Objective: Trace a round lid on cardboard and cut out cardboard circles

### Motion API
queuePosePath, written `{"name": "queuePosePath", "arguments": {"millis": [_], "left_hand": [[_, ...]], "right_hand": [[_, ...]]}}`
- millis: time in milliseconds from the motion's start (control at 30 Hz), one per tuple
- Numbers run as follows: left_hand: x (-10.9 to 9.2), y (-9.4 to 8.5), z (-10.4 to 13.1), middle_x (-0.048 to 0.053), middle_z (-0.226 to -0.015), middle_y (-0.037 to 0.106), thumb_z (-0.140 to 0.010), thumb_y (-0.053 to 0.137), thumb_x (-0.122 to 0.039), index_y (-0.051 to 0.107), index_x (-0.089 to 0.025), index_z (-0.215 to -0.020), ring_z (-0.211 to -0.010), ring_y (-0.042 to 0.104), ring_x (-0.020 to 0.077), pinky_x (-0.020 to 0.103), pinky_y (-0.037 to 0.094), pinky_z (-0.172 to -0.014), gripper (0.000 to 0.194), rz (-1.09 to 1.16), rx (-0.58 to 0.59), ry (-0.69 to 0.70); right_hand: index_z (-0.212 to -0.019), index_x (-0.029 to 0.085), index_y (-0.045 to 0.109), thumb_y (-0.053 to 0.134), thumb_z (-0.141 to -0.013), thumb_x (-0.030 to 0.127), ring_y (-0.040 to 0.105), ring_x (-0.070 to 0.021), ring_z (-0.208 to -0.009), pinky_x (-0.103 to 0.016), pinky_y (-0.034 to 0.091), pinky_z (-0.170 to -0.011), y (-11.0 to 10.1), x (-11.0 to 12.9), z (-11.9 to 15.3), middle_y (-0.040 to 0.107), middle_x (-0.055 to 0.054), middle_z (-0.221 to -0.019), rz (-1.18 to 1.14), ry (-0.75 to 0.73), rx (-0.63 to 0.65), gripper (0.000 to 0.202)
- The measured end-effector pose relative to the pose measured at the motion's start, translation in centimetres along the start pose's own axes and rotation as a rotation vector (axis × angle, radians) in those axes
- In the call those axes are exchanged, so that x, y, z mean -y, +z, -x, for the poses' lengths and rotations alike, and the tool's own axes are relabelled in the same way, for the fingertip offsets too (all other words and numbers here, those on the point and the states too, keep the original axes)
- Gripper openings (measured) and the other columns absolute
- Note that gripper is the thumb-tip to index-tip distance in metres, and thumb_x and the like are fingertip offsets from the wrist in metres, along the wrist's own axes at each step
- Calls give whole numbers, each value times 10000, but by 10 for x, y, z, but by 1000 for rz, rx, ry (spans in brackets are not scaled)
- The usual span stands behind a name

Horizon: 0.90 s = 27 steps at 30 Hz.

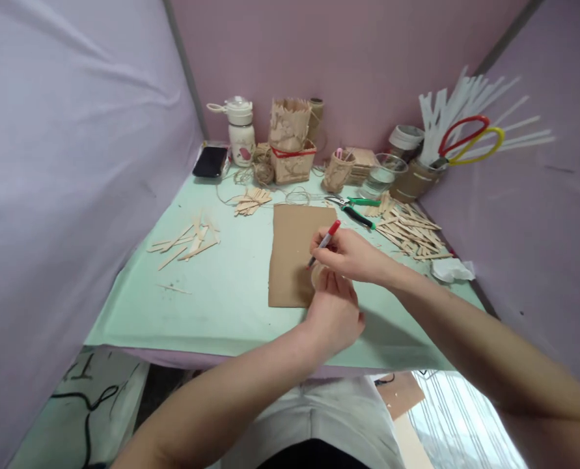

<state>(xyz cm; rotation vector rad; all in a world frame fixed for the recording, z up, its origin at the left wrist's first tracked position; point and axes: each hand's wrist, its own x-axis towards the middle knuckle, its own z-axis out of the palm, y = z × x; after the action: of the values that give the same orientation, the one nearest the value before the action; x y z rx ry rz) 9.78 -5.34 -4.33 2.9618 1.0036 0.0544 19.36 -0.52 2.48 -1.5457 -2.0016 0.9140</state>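
A brown cardboard sheet [290,254] lies on the pale green table. My right hand [341,253] is closed round a red-capped marker [327,240], whose tip points down at the cardboard. Just below it, my left hand [336,306] presses with its fingertips on a small round, light-coloured piece [317,276] at the sheet's right side. Most of that piece is hidden under my fingers. The marker tip is close to its upper left edge; whether it touches the cardboard I cannot tell.
Green-handled pruners [358,215] lie beyond the sheet, wooden sticks [409,229] to the right, more sticks [189,242] to the left. Along the back stand a bottle [241,137], stick-covered containers [293,166], a cup of water [381,177] and a holder [414,182] with scissors.
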Motion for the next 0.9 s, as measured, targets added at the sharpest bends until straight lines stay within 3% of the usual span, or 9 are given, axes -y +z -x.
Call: {"name": "queuePosePath", "arguments": {"millis": [233,367,700,900], "left_hand": [[-12,1,1,291,-1278,577,-916,434,-468,574,29,-1264,-1208,500,378,471,344,-979,623,42,-4,-98],[-15,-1,4,275,-1225,610,-918,452,-457,568,17,-1282,-1133,544,358,448,394,-915,609,45,17,-131],[-17,8,6,214,-1128,661,-929,478,-378,703,-90,-1127,-1008,600,315,444,448,-873,416,118,-60,-156],[-17,9,7,194,-1050,688,-864,600,-283,757,-150,-1029,-976,608,321,442,469,-852,263,132,-70,-91]], "right_hand": [[-659,192,504,454,-810,153,511,-130,-524,-251,323,-508,17,17,-29,660,-16,-611,301,-5,404,163],[-644,200,513,477,-797,163,467,-128,-467,-260,271,-463,25,19,-35,632,-7,-566,416,-40,536,161],[-594,201,484,484,-819,181,395,-118,-454,-264,246,-456,25,16,-35,560,-11,-556,595,-106,641,226],[-595,205,479,490,-834,209,320,-109,-430,-266,236,-451,29,15,-35,488,8,-522,630,-143,660,239]]}}
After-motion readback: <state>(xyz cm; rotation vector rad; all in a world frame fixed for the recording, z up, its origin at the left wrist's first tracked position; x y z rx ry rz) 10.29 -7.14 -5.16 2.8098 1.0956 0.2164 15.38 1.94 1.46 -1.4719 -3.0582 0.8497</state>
